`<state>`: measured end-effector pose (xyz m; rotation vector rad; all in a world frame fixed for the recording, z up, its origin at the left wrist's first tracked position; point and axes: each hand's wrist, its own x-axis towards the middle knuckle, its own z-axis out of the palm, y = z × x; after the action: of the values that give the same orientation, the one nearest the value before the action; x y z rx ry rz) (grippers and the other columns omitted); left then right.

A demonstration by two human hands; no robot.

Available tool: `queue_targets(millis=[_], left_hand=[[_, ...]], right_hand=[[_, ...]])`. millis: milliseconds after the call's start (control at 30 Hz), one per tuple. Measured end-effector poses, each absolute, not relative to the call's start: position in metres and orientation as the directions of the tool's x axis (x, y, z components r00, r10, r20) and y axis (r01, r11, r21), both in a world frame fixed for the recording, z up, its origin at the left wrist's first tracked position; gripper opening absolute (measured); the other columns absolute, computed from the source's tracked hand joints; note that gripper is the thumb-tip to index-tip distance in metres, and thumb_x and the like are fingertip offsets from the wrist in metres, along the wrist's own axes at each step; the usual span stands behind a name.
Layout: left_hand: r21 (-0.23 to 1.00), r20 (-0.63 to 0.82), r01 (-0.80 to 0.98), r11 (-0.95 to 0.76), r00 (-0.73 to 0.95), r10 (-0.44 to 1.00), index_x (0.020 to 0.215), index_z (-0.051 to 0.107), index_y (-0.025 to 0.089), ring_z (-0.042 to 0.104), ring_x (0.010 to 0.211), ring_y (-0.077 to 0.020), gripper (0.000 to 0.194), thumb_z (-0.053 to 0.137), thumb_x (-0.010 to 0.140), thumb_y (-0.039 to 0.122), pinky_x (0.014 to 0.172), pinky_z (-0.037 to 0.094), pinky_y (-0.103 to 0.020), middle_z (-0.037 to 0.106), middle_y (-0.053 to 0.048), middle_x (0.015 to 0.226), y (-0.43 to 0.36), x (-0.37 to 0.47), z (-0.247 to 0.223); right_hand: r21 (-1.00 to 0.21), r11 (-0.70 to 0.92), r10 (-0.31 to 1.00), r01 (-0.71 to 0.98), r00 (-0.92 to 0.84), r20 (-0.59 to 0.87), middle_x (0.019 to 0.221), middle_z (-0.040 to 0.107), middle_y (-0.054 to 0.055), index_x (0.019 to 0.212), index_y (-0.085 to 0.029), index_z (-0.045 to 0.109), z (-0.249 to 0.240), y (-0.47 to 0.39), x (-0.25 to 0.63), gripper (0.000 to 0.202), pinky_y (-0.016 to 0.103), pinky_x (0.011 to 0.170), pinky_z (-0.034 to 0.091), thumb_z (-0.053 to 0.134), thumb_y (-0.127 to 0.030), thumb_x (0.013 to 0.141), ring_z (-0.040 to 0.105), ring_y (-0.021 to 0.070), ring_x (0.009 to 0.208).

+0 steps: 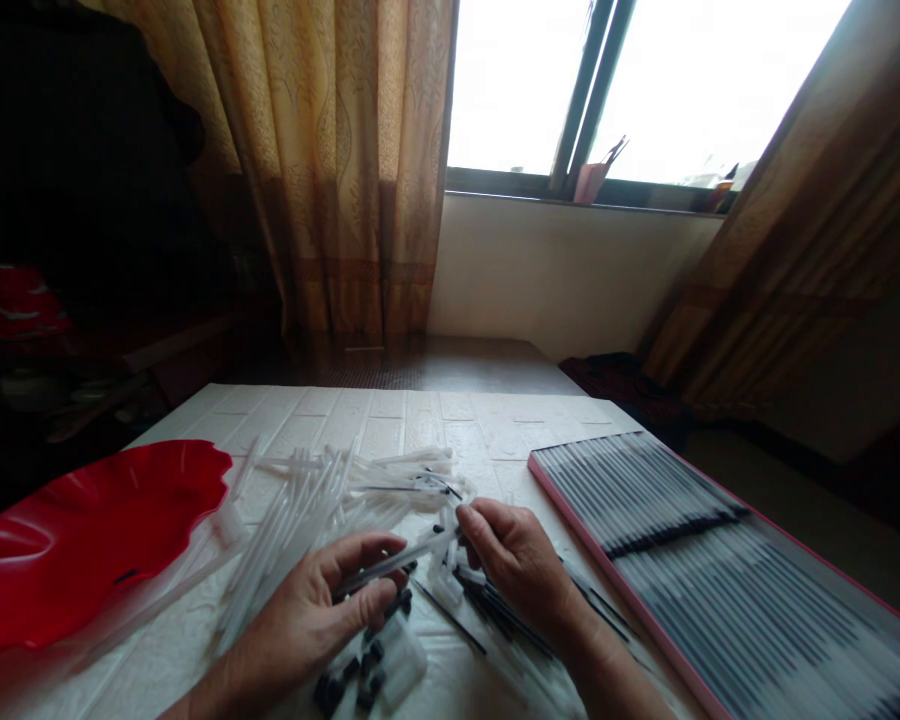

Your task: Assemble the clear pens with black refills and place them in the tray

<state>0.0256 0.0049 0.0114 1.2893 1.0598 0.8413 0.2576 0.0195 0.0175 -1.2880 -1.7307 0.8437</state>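
A translucent pen barrel (397, 560) slants up to the right between both hands. My left hand (330, 595) is closed round its lower part, thumb below and fingers above. At its upper end, the thumb and fingers of my right hand (514, 550) pinch it; whether a smaller part is in that pinch is hidden. Beneath the hands lie black caps (349, 680) and thin dark refills (450, 615), some under my right wrist. Many loose clear barrels (292, 530) lie in a heap beyond and left of my left hand.
A red wavy-edged dish (105, 530) stands at the left with a small dark piece in it. To the right, a pink-edged box (577, 520) holds rows of pens (727, 580). The white brick-patterned tabletop (390, 403) meets a dark surface (480, 360) beneath the window.
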Motion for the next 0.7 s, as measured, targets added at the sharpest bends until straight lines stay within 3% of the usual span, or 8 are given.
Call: queue_targets(millis=[133, 267, 500, 700], left_hand=[[0.99, -0.129, -0.023, 0.138, 0.247, 0.96, 0.105, 0.077, 0.02, 0.066, 0.063, -0.0171, 0.055, 0.086, 0.066, 0.058, 0.046, 0.041, -0.02, 0.078, -0.007, 0.087, 0.005, 0.019, 0.016], [0.99, -0.102, -0.076, 0.119, 0.193, 0.976, 0.102, 0.078, 0.02, 0.062, 0.063, -0.0157, 0.054, 0.084, 0.068, 0.062, 0.051, 0.042, -0.02, 0.074, -0.004, 0.068, -0.002, 0.023, 0.026], [0.997, -0.056, -0.044, 0.068, 0.236, 0.97, 0.102, 0.078, 0.019, 0.05, 0.053, -0.0113, 0.055, 0.078, 0.073, 0.066, 0.05, 0.039, -0.02, 0.068, -0.001, 0.062, -0.003, 0.023, 0.012], [0.994, 0.068, 0.059, -0.091, 0.314, 0.947, 0.096, 0.08, 0.025, 0.056, 0.06, -0.0138, 0.044, 0.071, 0.081, 0.065, 0.056, 0.047, -0.022, 0.07, -0.001, 0.074, -0.003, 0.024, 0.01]], right_hand=[[-0.903, 0.23, 0.973, 0.362, -0.12, 0.199, 0.053, 0.049, -0.002, 0.063, -0.022, 0.048, 0.016, 0.023, 0.261, 0.056, 0.023, 0.045, 0.033, 0.036, -0.067, 0.096, 0.042, 0.0114, 0.047], [-0.923, 0.225, 0.964, 0.312, -0.206, 0.166, 0.052, 0.052, -0.002, 0.061, -0.021, 0.051, 0.017, 0.019, 0.254, 0.06, 0.021, 0.045, 0.035, 0.041, -0.07, 0.093, 0.043, 0.0103, 0.046], [-0.931, 0.218, 0.937, 0.293, -0.328, 0.117, 0.051, 0.056, -0.002, 0.06, -0.019, 0.057, 0.015, 0.01, 0.24, 0.052, 0.02, 0.048, 0.038, 0.05, -0.058, 0.094, 0.048, 0.01, 0.046], [-0.915, 0.239, 0.906, 0.326, -0.412, 0.09, 0.051, 0.057, -0.003, 0.059, -0.019, 0.055, 0.012, 0.006, 0.234, 0.045, 0.019, 0.05, 0.039, 0.051, -0.044, 0.096, 0.05, 0.0093, 0.046]])
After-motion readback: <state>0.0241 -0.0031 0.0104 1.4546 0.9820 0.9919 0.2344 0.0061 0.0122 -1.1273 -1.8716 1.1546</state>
